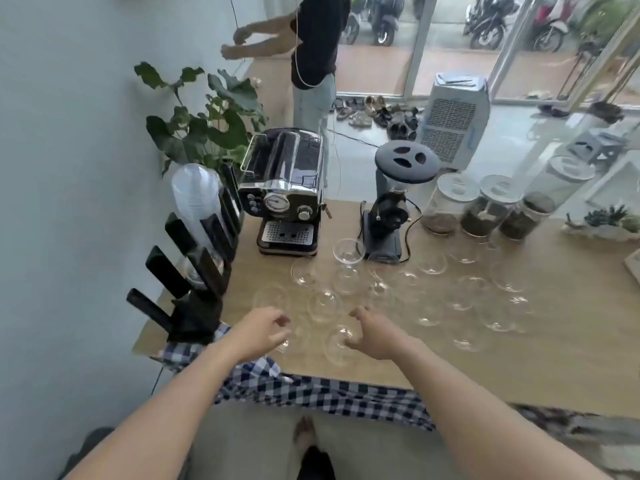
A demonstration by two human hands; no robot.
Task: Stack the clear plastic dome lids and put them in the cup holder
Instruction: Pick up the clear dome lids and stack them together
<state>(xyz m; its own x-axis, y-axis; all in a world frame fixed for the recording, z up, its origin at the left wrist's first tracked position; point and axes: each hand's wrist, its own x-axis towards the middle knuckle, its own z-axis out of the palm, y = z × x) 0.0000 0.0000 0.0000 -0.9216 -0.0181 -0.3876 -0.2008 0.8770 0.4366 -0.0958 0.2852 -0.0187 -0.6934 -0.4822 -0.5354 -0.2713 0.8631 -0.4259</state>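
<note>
Clear plastic dome lids (408,296) lie scattered, rims up, over the near and middle part of a wooden counter (554,358), from the front of the espresso machine (285,199) and the coffee grinder (391,202) down toward the person's hands. Both bare forearms reach in from the bottom of the view over a blue-and-white checked cloth (329,393) that hangs at the counter's near edge.

The left hand (263,329) hovers low over the counter with its fingers curled and spread apart, empty; one lid (294,336) sits right at its fingertips, though whether skin touches plastic cannot be told. The right hand (372,332) is likewise spread, thumb up and fingers bent, holding nothing. A lid (341,341) lies just left of its fingers, between the two hands, and another lid (323,306) rests a little farther back in the gap between them.

At the left edge of the counter stands the black cup holder (194,271), a slanted rack of upright dividers. Its far slot carries a tall stack of clear plastic cups (195,199), and something clear shows in a middle slot, too blurred to name. The nearest slots sit just beside the left wrist.

Behind the grinder, three glass jars (481,209) with dark contents line the back of the counter. A leafy potted plant (204,116) rises behind the rack. Farther back, another person (315,64) stands on the floor with both hands raised toward the wall.
</note>
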